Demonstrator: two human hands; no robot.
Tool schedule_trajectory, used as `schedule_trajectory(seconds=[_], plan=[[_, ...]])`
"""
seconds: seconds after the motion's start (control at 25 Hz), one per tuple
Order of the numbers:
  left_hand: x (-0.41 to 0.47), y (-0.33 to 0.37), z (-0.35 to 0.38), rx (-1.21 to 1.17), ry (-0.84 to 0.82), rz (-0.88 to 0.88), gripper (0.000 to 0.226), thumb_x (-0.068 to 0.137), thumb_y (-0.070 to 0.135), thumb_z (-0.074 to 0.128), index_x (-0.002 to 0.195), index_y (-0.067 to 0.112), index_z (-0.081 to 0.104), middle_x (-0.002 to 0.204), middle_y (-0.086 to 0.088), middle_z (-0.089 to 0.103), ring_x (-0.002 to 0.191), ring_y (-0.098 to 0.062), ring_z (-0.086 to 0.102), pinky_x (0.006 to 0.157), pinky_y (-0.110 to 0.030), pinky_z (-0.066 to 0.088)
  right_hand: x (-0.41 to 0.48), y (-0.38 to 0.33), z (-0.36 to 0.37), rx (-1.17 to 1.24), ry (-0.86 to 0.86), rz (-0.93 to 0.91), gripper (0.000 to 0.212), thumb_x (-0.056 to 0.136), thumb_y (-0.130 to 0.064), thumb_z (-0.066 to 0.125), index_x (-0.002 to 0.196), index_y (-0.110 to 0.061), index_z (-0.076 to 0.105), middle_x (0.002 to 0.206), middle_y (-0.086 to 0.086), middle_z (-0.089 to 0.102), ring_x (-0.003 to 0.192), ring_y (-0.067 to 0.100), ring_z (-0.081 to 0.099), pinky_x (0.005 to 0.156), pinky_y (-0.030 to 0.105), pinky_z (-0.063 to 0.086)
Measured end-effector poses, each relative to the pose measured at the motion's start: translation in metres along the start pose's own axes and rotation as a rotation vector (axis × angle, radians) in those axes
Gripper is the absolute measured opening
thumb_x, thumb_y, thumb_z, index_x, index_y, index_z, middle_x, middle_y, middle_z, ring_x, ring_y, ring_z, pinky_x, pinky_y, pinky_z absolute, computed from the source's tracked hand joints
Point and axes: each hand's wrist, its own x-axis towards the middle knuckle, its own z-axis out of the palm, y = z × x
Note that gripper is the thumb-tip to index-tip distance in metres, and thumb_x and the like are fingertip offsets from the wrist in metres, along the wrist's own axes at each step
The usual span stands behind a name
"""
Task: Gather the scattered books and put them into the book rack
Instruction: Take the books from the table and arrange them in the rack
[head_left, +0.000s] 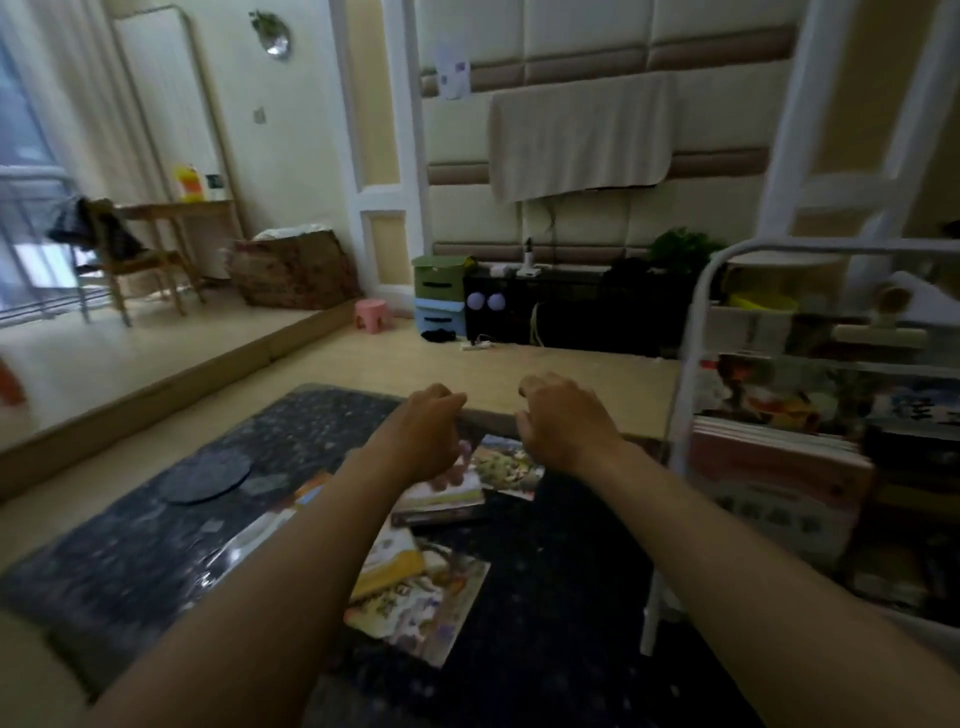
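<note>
Several thin glossy books left of the book rack, likely light, bendy, slippery, best pinched at a spine; left hand and right hand loosely curled, gripping nothing.

Left hand, right hand and forearms are bare.

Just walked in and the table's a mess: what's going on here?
A person reaches both arms out over a dark table strewn with picture books. The left hand and right hand hover with fingers loosely curled, holding nothing. A white book rack at the right already holds several more.
</note>
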Motion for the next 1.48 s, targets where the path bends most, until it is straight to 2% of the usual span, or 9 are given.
schedule_trajectory(seconds=[0.2,0.36,0.44,0.52,0.72,0.96,1.2,1.36,1.48], plan=[[-0.046,-0.083,0.052,-0.029,-0.158,-0.186,0.053,0.097,0.017,0.051,0.148,0.013,0.038,0.149,-0.010,0.036,0.130,-0.032,0.042,0.103,-0.040,0.041,0.009,-0.064,0.083,0.112,-0.299,-0.037,0.043,0.098,-0.034,0.054,0.134,-0.011,0.048,0.131,0.013,0.052,0.113,0.034,0.053,0.095,0.046,0.048],[-0.092,-0.105,0.132,-0.084,-0.260,-0.278,0.035,0.097,0.022,0.048,0.130,0.009,0.049,0.134,-0.014,0.043,0.118,-0.034,0.047,0.093,-0.042,0.046,0.004,-0.087,0.164,0.060,-0.683,0.020,0.061,0.092,-0.042,0.066,0.139,-0.013,0.039,0.143,0.014,0.042,0.121,0.034,0.049,0.100,0.050,0.047],[-0.110,-0.102,0.172,-0.103,-0.212,-0.393,0.022,0.095,0.021,0.048,0.111,0.006,0.049,0.122,-0.016,0.044,0.112,-0.037,0.047,0.084,-0.041,0.045,-0.002,-0.090,0.201,-0.011,-0.808,0.137,0.083,0.084,-0.048,0.074,0.145,-0.014,0.031,0.147,0.015,0.035,0.131,0.038,0.040,0.105,0.053,0.042],[-0.120,-0.096,0.200,-0.115,-0.143,-0.498,0.019,0.093,0.022,0.048,0.105,0.007,0.047,0.115,-0.017,0.045,0.107,-0.036,0.046,0.081,-0.040,0.042,-0.005,-0.083,0.223,-0.069,-0.856,0.239,0.096,0.076,-0.054,0.079,0.146,-0.014,0.028,0.147,0.015,0.031,0.133,0.038,0.034,0.106,0.052,0.041],[-0.122,-0.102,0.236,0.026,0.100,-0.407,0.017,0.077,0.021,0.065,0.079,0.008,0.053,0.082,-0.015,0.054,0.076,-0.032,0.049,0.060,-0.036,0.034,0.014,-0.062,0.241,-0.114,-0.937,0.312,0.125,0.058,-0.065,0.086,0.148,-0.011,0.019,0.150,0.016,0.021,0.138,0.038,0.025,0.109,0.051,0.038],[-0.122,-0.103,0.247,0.031,0.205,-0.432,0.014,0.080,0.022,0.061,0.079,0.011,0.052,0.081,-0.013,0.052,0.077,-0.030,0.046,0.060,-0.038,0.036,0.032,-0.055,0.250,-0.147,-1.019,0.293,0.145,0.045,-0.072,0.086,0.152,-0.010,0.011,0.156,0.018,0.018,0.142,0.040,0.024,0.110,0.053,0.036],[-0.123,-0.102,0.247,0.023,0.254,-0.421,0.016,0.082,0.026,0.057,0.080,0.011,0.053,0.083,-0.011,0.052,0.079,-0.030,0.046,0.062,-0.038,0.038,0.033,-0.058,0.245,-0.136,-1.068,0.261,0.141,0.043,-0.073,0.087,0.149,-0.005,0.024,0.152,0.014,0.029,0.134,0.036,0.040,0.103,0.046,0.045],[-0.123,-0.100,0.247,0.023,0.276,-0.407,0.019,0.083,0.029,0.048,0.078,0.011,0.052,0.082,-0.010,0.051,0.077,-0.027,0.044,0.064,-0.038,0.038,0.026,-0.056,0.231,0.060,-1.038,0.322,0.106,0.073,-0.044,0.086,0.149,-0.003,0.024,0.144,0.014,0.045,0.116,0.032,0.057,0.079,0.038,0.054],[-0.122,-0.100,0.248,0.015,0.293,-0.399,0.019,0.083,0.028,0.048,0.078,0.011,0.054,0.080,-0.009,0.052,0.076,-0.026,0.044,0.065,-0.037,0.038,0.016,-0.050,0.230,0.160,-1.032,0.355,0.050,0.088,-0.028,0.074,0.128,-0.008,0.052,0.108,0.011,0.064,0.089,0.027,0.070,0.075,0.039,0.060]])
